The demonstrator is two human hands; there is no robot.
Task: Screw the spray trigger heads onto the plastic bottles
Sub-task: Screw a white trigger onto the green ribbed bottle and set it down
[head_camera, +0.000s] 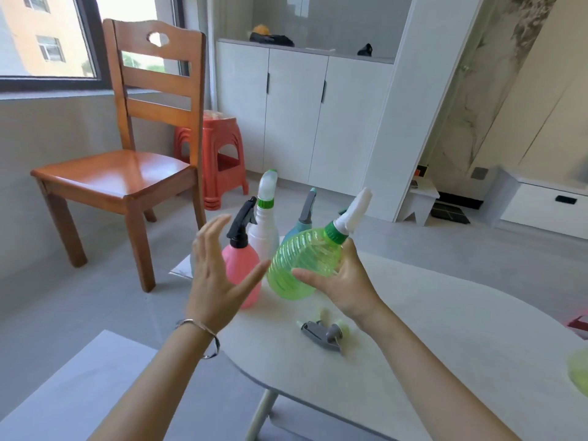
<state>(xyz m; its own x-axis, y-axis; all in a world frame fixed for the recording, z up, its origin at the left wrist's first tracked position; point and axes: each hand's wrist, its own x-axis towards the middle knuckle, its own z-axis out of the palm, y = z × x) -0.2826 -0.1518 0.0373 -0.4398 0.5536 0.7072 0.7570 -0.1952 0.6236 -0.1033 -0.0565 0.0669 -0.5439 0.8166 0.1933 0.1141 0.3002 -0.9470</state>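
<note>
Our two bare forearms are reaching in from the near edge, and we are holding the green bottle [302,265] tilted above the white table [429,361], its white trigger head [356,211] already seated in a green collar and pointing up and away from us. We are gripping that bottle with our right hand [343,281], fingers wrapping its ribbed side just below the collar. We are keeping our left hand [216,268] released, fingers spread wide, palm facing the green bottle and not touching it; a silver bracelet [203,335] is hanging at that wrist.

Just nearer us than the green bottle, a loose grey trigger head [324,334] is lying on its side on the table. Beyond the green bottle we are seeing a pink bottle [241,268] with a black trigger head [243,218], partly behind our left hand, a white bottle [264,230] with a green collar, and a teal bottle [294,232] with a grey trigger head [308,206], all standing upright close together. Farther beyond the green bottle, a wooden chair [127,173] and a red stool [222,160] are standing on the floor.
</note>
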